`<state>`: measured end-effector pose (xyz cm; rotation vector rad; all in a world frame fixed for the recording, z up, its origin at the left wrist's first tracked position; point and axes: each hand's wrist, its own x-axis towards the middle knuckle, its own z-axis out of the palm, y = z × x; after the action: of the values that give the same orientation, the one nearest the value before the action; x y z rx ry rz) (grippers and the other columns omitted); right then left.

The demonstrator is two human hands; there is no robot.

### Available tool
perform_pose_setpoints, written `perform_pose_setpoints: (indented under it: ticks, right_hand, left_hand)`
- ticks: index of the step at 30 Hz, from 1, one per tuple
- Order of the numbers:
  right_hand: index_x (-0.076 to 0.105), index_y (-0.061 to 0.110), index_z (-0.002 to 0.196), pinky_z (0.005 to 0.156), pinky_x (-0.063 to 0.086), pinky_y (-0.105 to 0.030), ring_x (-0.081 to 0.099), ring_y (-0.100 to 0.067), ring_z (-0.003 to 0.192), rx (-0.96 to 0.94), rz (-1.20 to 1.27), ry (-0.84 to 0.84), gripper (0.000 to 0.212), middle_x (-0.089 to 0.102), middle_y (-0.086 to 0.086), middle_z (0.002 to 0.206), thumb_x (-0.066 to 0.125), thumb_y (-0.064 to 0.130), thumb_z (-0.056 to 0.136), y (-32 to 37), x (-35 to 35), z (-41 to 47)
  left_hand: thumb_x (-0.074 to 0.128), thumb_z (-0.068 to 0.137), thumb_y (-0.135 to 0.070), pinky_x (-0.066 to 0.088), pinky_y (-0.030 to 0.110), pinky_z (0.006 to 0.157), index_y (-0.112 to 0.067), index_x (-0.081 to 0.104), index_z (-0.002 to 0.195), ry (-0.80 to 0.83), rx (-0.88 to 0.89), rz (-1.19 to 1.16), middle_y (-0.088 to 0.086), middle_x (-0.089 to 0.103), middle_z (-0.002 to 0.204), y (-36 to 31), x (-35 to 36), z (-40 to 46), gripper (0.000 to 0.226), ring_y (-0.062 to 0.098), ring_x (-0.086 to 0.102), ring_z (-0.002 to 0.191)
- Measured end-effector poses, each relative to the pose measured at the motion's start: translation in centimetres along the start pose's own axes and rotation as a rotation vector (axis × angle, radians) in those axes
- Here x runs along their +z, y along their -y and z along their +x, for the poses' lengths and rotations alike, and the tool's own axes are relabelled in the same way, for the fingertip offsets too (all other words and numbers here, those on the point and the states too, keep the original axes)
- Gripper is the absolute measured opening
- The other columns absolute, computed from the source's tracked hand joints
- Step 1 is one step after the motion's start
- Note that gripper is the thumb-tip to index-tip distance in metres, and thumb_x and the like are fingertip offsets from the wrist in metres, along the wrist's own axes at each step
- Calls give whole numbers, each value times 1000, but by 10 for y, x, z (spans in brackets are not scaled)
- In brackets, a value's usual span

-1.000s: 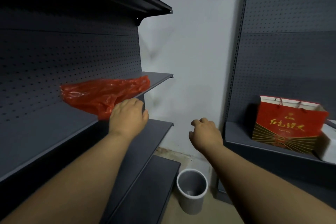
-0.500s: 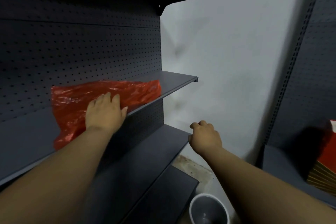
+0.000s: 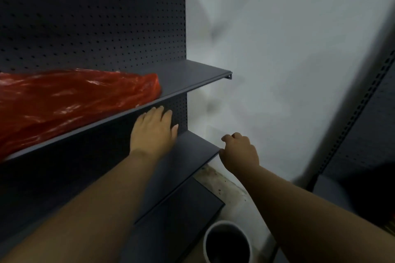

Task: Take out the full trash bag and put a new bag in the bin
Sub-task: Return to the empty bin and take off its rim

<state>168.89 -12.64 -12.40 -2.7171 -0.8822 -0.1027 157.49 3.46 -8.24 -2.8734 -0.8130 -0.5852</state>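
Note:
A crumpled red plastic bag (image 3: pixel 70 100) lies flat on the middle shelf (image 3: pixel 192 79) of the dark rack at the left. My left hand (image 3: pixel 154 130) hovers just below that shelf's front edge, fingers stretched out and apart, holding nothing and apart from the bag. My right hand (image 3: pixel 239 151) hangs by the corner of the lower shelf (image 3: pixel 192 151), fingers loosely curled, with nothing in it. The small grey bin (image 3: pixel 227 241) stands on the floor at the bottom, dark inside with no bag visible in it.
A pale wall (image 3: pixel 277 60) fills the middle. A second dark perforated rack (image 3: pixel 367 134) stands at the right. A low base shelf (image 3: pixel 177 215) juts out beside the bin. The stained floor (image 3: pixel 222 186) shows between the racks.
My left hand has come off the red bag and dropped below the shelf edge. The view has swung left, so the red gift bag at the right is out of sight.

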Motion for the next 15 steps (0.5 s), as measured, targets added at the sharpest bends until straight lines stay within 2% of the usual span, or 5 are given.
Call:
perform_pose_setpoints:
  ticks: [3, 7, 10, 12, 15]
  right_hand:
    - [51, 13, 127, 89, 44, -36, 48, -29, 115, 18, 21, -4, 37, 53, -10, 127, 52, 23, 91, -29, 19, 5]
    - [48, 17, 132, 90, 43, -35, 48, -27, 117, 102, 43, 14, 39, 52, -8, 129, 48, 20, 93, -66, 60, 11]
    - [51, 16, 128, 91, 43, -34, 48, -26, 116, 168, 33, 53, 35, 52, -7, 128, 47, 20, 93, -92, 101, 10]
    - [51, 17, 128, 91, 42, -34, 47, -25, 116, 214, 21, 80, 35, 51, -6, 129, 47, 21, 93, -109, 135, 6]
    - [51, 18, 129, 92, 41, -35, 47, -25, 118, 295, 23, 101, 36, 51, -5, 131, 46, 21, 93, -132, 195, -3]
  left_hand:
    - [32, 95, -42, 19, 40, 114, -15, 29, 142, 100, 30, -38, 9, 27, 153, -33, 40, 9, 54, 25, 23, 142]
    - [33, 96, -40, 25, 41, 112, -12, 31, 141, 216, 99, -98, 11, 32, 151, -69, 100, 16, 53, 28, 29, 139]
    - [34, 95, -39, 25, 41, 111, -12, 30, 142, 303, 136, -110, 13, 31, 151, -89, 153, 15, 54, 29, 29, 139]
    - [37, 94, -35, 27, 41, 109, -10, 35, 139, 342, 154, -141, 14, 35, 149, -100, 191, 9, 51, 30, 33, 137]
    - [46, 92, -26, 37, 44, 99, -5, 53, 122, 346, 180, -220, 18, 53, 133, -110, 253, -7, 38, 33, 47, 124]
